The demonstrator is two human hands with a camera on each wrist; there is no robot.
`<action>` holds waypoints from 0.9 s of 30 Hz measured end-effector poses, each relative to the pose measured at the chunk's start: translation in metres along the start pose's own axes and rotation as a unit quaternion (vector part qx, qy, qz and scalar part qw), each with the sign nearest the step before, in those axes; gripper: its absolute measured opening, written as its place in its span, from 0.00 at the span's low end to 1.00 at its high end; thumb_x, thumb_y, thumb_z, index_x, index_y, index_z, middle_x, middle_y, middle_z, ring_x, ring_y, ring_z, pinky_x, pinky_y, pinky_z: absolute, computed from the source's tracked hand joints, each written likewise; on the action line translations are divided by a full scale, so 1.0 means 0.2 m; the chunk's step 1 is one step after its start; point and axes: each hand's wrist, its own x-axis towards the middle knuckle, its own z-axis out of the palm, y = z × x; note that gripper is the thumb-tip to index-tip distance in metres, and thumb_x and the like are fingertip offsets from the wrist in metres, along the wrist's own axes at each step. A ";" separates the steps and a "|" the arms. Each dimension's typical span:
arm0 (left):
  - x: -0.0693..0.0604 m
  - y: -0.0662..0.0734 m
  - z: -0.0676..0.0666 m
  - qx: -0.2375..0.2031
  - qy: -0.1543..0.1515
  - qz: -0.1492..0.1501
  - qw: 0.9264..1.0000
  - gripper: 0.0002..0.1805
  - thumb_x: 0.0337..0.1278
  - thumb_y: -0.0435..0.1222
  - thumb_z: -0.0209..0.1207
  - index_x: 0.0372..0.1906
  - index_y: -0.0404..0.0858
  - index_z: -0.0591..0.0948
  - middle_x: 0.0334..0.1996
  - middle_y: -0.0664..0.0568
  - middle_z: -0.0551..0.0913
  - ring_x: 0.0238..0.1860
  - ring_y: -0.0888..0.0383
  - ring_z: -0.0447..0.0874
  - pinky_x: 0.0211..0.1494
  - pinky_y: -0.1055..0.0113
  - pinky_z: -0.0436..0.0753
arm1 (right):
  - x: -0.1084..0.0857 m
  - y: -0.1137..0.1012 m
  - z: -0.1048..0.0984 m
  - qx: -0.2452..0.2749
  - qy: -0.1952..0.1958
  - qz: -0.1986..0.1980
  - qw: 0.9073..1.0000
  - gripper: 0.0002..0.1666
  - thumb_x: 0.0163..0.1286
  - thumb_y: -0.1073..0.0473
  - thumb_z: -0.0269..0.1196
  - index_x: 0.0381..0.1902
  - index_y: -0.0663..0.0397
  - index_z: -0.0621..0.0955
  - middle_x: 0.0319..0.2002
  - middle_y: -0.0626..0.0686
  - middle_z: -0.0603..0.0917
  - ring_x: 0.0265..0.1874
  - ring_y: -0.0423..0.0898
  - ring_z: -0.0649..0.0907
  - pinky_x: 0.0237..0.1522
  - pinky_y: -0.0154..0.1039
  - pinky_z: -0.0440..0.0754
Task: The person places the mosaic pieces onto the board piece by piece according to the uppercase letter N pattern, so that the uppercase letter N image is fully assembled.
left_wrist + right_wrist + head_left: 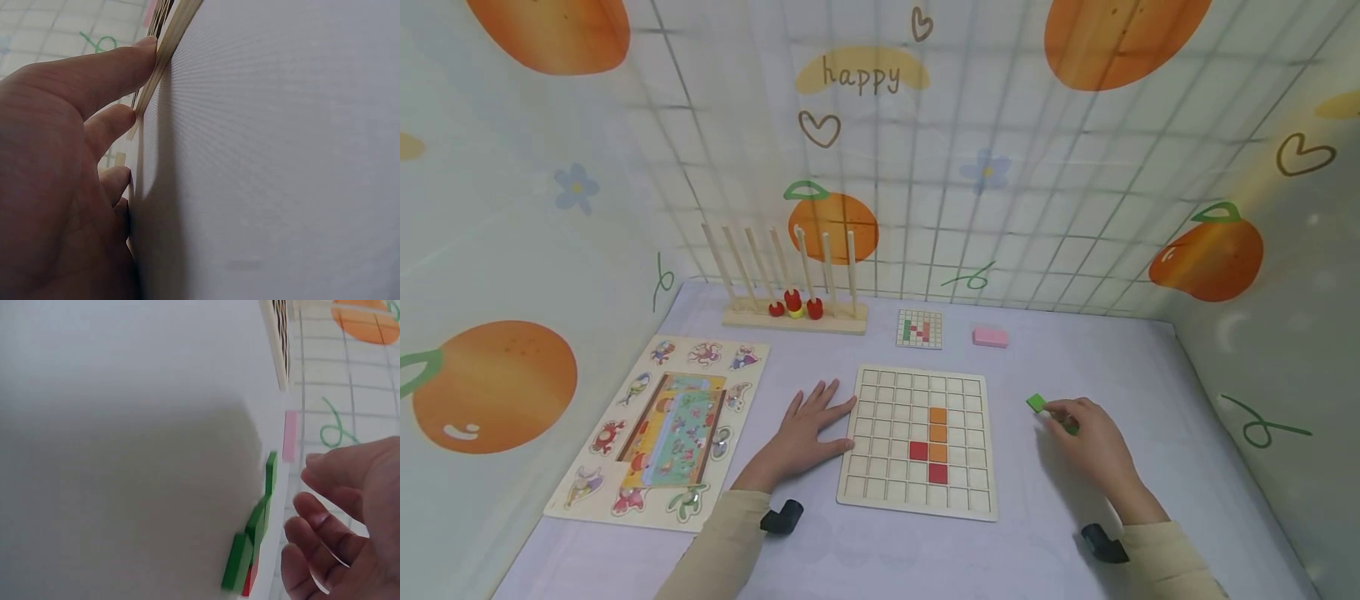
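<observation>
— Right-hand grip (pixel 1092 437) first: how does it stand?

— Loosely bent fingers, thumb parted from them, nothing held. It lies over the green blocks (pixel 236 565) on the right part of the desk (pixel 850 562), between the grid board (pixel 883 414) and the desk's right edge. One green block shows just at the fingertips in the head view; the right wrist view shows a gap between fingertips and blocks, with a red block (pixel 250 581) beside the green ones.

— And the left-hand grip (pixel 808 442)?

— Wide open, fingers spread, holding nothing; thumb and forefinger touch the left edge of the grid board.

— What does that board carry?

— Three orange squares (pixel 937 433) in a column, a red square (pixel 937 473) at the column's near end, and a second red square to the left of the nearest orange one.

— And the surroundings?

— Toward the desk's far edge: a small pattern card (pixel 920 331), a pink block (pixel 990 337) to its right, and, nearer the far left corner, a peg stand (pixel 838 320) with red and yellow beads (pixel 792 298). Along the left edge: a picture puzzle (pixel 655 517).
</observation>
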 end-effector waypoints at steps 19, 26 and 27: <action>-0.01 0.01 -0.01 0.002 -0.002 0.001 1.000 0.40 0.63 0.56 0.64 0.77 0.52 0.67 0.82 0.49 0.48 0.82 0.48 0.37 0.81 0.45 0.34 | -0.02 0.18 -0.06 -0.010 0.002 0.063 0.998 0.21 0.68 0.61 0.68 0.57 0.65 0.82 0.50 0.70 0.77 0.46 0.66 0.80 0.39 0.58 0.83; 0.00 -0.01 0.00 0.008 0.000 0.005 1.000 0.40 0.63 0.56 0.64 0.77 0.52 0.67 0.82 0.49 0.48 0.82 0.47 0.37 0.81 0.45 0.34 | -0.02 0.20 -0.05 -0.023 -0.025 0.082 0.996 0.24 0.69 0.63 0.67 0.61 0.66 0.79 0.49 0.70 0.76 0.43 0.63 0.79 0.36 0.54 0.83; 0.00 -0.01 0.01 0.007 0.001 0.005 1.000 0.40 0.63 0.56 0.64 0.77 0.52 0.67 0.82 0.48 0.48 0.82 0.47 0.37 0.81 0.45 0.34 | -0.02 0.20 -0.05 -0.024 -0.029 0.086 0.996 0.24 0.69 0.63 0.66 0.61 0.66 0.79 0.49 0.71 0.76 0.43 0.63 0.78 0.37 0.54 0.83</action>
